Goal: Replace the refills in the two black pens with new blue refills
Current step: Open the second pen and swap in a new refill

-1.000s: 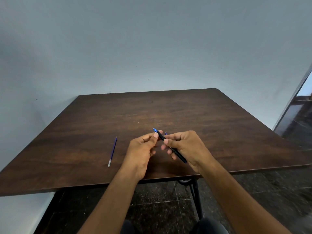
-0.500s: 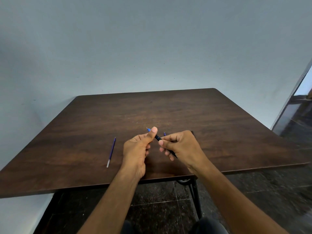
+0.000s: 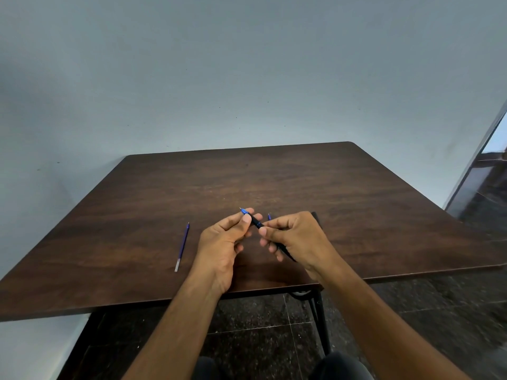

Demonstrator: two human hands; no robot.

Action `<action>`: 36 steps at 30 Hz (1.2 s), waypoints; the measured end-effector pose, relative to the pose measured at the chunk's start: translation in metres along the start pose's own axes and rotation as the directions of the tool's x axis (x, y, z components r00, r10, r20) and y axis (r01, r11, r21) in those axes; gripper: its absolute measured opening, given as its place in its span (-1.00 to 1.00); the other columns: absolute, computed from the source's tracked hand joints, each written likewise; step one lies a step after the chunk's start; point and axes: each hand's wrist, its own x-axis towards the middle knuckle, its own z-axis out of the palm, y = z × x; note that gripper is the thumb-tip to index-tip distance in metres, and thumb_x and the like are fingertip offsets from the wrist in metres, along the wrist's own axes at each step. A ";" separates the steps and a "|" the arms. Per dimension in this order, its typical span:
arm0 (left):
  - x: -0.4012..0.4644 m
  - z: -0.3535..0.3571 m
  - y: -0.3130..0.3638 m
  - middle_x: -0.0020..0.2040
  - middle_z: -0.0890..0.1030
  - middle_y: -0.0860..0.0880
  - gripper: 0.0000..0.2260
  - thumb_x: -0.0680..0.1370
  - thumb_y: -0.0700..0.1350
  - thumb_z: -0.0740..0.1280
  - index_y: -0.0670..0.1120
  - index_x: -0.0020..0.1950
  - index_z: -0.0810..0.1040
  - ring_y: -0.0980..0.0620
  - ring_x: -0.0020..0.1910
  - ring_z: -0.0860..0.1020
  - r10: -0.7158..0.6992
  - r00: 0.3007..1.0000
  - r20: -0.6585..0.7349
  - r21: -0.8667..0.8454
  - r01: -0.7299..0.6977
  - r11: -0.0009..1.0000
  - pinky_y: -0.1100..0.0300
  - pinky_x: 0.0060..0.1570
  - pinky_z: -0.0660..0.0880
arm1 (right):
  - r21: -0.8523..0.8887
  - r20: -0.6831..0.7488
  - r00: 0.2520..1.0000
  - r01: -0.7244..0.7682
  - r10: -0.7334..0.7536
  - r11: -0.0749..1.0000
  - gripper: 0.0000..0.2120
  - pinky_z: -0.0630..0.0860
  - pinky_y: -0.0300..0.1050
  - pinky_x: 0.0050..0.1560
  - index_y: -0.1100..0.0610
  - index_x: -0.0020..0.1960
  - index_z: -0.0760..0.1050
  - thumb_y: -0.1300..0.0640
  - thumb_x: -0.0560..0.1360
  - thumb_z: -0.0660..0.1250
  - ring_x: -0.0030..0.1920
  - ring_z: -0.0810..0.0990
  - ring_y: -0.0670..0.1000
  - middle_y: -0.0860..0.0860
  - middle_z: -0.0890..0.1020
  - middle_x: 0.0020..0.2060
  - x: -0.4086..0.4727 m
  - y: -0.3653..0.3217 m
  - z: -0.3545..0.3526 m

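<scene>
Both hands hold one black pen (image 3: 257, 223) above the near middle of the brown table (image 3: 356, 193). My left hand (image 3: 223, 242) pinches its blue tip end between thumb and fingers. My right hand (image 3: 297, 238) grips the black barrel, whose rear end pokes out below the fingers. A loose blue refill (image 3: 182, 246) lies on the table to the left of my left hand. Another blue tip (image 3: 269, 216) shows just behind my right hand, and a dark end (image 3: 314, 215) sticks out beyond its knuckles; the rest of both is hidden.
The table's near edge (image 3: 137, 304) runs under my wrists. A pale wall stands behind the table. A dark tiled floor and a black table leg (image 3: 319, 319) show below, with a doorway at the far right.
The pen's tip end first moved left with my left hand, then the hands drew slightly apart again; my left thumb now sits lower on the tip end. The loose refill has not moved.
</scene>
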 end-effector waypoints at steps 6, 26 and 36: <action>0.008 0.004 0.000 -0.32 0.60 0.10 -0.69 0.29 0.07 0.56 -0.08 -0.08 0.70 0.15 -0.33 0.39 -0.006 0.996 -0.093 -0.046 0.002 0.999 0.24 -0.33 0.34 | 0.044 0.018 1.000 -0.008 0.008 0.999 -0.94 0.50 -0.13 -0.47 0.25 -0.07 0.69 0.26 0.53 0.46 -0.41 0.57 -0.02 0.12 0.72 -0.33 0.002 -0.002 0.002; 0.007 0.006 0.003 -0.43 0.49 0.14 -0.66 0.24 0.17 0.58 -0.01 -0.19 0.61 0.15 -0.35 0.38 0.028 0.997 -0.077 -0.015 -0.029 0.999 0.20 -0.24 0.36 | 0.104 0.018 0.999 0.044 -0.046 0.994 -0.93 0.55 -0.15 -0.46 0.22 -0.01 0.69 0.30 0.51 0.46 -0.39 0.60 0.00 0.19 0.74 -0.23 -0.003 -0.003 0.004; 0.002 0.000 0.002 -0.35 0.57 0.17 -0.74 0.42 -0.04 0.49 -0.12 0.06 0.75 0.14 -0.28 0.34 0.008 0.999 0.040 0.032 -0.010 0.999 0.22 -0.29 0.28 | 0.137 -0.015 1.000 0.017 -0.015 0.990 -0.85 0.51 -0.17 -0.48 0.25 0.08 0.68 0.33 0.52 0.44 -0.40 0.59 0.00 0.16 0.73 -0.23 -0.003 -0.003 0.000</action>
